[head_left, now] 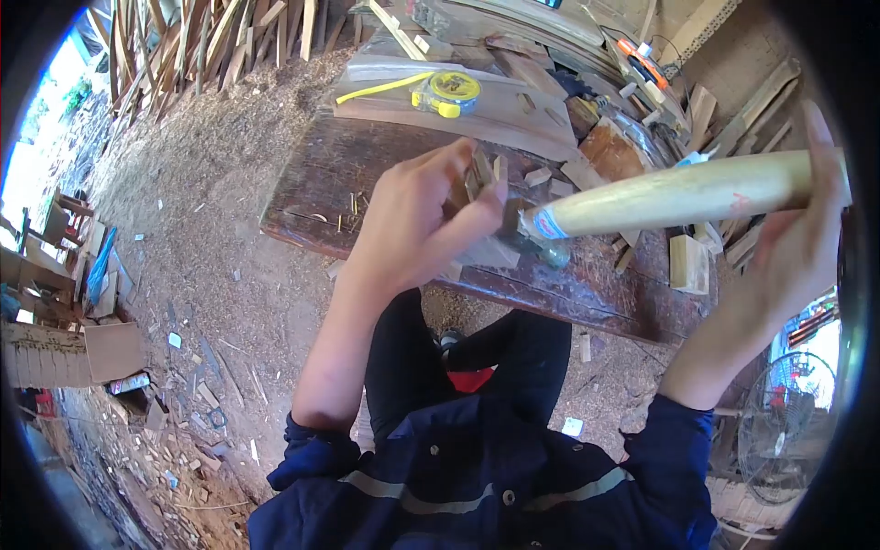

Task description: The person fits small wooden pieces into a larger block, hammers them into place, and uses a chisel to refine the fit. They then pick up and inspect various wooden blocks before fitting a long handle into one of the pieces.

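My right hand [793, 247] grips the far end of a hammer's thick pale wooden handle [678, 197]. A blue-and-red label sits near its head, which is partly hidden behind the handle and my left hand. My left hand [426, 206] pinches small wood pieces [478, 174] between thumb and fingers, just left of the hammer head and above the dark wooden bench [321, 174]. Several nails [353, 211] lie on the bench to the left of that hand. Beyond it, a yellow tape measure [449, 92] rests on a wide board with some of its blade pulled out.
Wood offcuts cover the bench's right side, including a pale block [689, 264]. An orange tool [642, 64] lies at the back right. Sticks [211, 37] lean at the back left. Sawdust and scraps litter the floor; a fan [784, 422] stands at right.
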Demonstrator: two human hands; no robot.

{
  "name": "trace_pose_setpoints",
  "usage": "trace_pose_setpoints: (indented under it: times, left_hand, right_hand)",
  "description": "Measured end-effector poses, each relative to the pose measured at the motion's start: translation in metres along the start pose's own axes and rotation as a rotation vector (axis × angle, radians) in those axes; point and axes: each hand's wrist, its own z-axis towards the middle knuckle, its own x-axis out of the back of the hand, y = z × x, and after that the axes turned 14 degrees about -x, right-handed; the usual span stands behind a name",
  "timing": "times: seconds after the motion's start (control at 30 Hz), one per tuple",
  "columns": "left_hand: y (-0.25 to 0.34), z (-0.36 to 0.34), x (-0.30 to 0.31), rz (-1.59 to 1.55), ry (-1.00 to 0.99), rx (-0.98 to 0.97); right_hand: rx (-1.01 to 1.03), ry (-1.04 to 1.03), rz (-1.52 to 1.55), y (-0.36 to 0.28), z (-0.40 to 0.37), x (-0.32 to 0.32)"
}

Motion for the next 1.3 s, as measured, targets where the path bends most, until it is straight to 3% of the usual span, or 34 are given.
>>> trace_pose_setpoints:
  times: [0.07, 0.1, 0.17, 0.23, 0.67, 0.83, 1.07, 1.3]
  left_hand:
    - [-0.003, 0.000, 0.002, 0.035, -0.033, -0.045]
    - [-0.003, 0.001, 0.004, 0.039, -0.033, -0.081]
    - [-0.002, 0.002, 0.006, 0.104, -0.048, -0.126]
    - [0.002, 0.001, 0.007, 0.129, -0.056, -0.119]
    - [-0.003, -0.003, -0.002, 0.231, -0.033, -0.160]
    - [-0.004, -0.002, -0.007, 0.252, -0.029, -0.212]
    - [0.007, 0.001, -0.003, 0.274, -0.104, -0.135]
    - [0.013, -0.003, -0.003, 0.321, -0.132, -0.087]
  right_hand:
    - [-0.260, -0.110, 0.608, -0.010, 0.001, -0.018]
    - [-0.294, -0.308, 0.837, -0.010, -0.001, -0.022]
    - [-0.338, -0.674, 1.202, -0.011, -0.008, -0.042]
    - [-0.355, -0.864, 1.377, -0.011, -0.014, -0.056]
    - [-0.411, -0.570, 1.478, 0.013, -0.026, -0.048]
    - [-0.364, -0.610, 1.510, 0.024, -0.028, -0.044]
    - [-0.413, -0.519, 1.514, 0.011, -0.031, -0.049]
    - [-0.367, -0.581, 1.402, 0.011, -0.022, -0.045]
